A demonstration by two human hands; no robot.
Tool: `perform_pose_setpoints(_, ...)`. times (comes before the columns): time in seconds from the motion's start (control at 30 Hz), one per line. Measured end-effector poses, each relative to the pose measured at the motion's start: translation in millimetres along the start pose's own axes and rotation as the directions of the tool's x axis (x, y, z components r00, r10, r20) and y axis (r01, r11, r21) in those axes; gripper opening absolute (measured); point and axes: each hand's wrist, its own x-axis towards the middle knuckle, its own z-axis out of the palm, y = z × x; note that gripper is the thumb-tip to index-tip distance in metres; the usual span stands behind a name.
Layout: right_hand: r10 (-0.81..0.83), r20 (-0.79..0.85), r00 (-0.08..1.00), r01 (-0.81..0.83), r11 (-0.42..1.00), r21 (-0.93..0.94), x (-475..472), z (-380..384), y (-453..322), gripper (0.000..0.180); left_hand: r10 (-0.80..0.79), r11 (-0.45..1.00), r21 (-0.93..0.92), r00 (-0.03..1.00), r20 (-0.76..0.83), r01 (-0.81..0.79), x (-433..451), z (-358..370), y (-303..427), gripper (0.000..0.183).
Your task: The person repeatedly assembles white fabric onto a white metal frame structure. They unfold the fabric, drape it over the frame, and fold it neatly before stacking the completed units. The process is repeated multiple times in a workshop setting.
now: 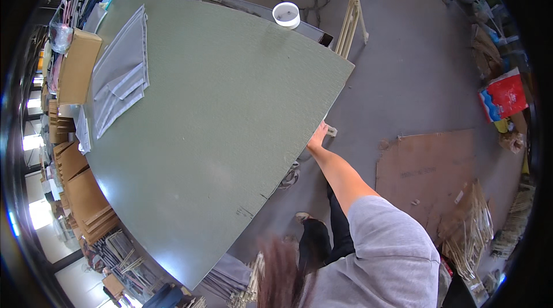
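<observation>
My right hand (317,135) is at the near right edge of a large green-topped table (216,92), its fingers partly hidden by the edge. Just beyond the fingers, a pale tube end or fitting (331,131) shows beside the table; whether my hand touches it cannot be told. My left hand is out of view. Folded grey fabric with pale edging (125,70) lies on the table's far left part. A white round container (286,15) stands at the table's far edge.
Pale tubes (349,18) lean beyond the table's right corner. A flat cardboard sheet (425,174) lies on the floor at right, near bundled tubes (468,230). Cardboard boxes (80,66) line the left side. A grey strap (290,176) hangs below the near edge.
</observation>
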Motion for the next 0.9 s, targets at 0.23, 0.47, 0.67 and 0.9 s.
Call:
perform_pose_setpoints(0.23,0.197,-0.089,0.976,-0.169,0.953,0.253,-1,-110,2,0.064,0.016,0.997,-0.074,0.998,0.059,-0.012,4,14,38,0.023)
perform_pose_setpoints(0.47,0.203,-0.596,0.777,0.142,0.866,0.479,51,-242,116,0.026,0.088,0.975,-0.209,0.993,0.077,-0.071,13,-13,6,0.023)
perform_pose_setpoints(0.67,0.298,-0.705,0.644,0.214,0.814,0.54,11,-408,77,0.015,0.318,0.896,-0.333,0.948,0.025,-0.292,18,-46,47,0.021)
perform_pose_setpoints(0.9,0.128,-0.709,0.694,0.411,0.738,0.536,-190,-539,94,0.013,0.799,0.597,-0.459,0.436,0.415,-0.657,-4,39,247,0.023)
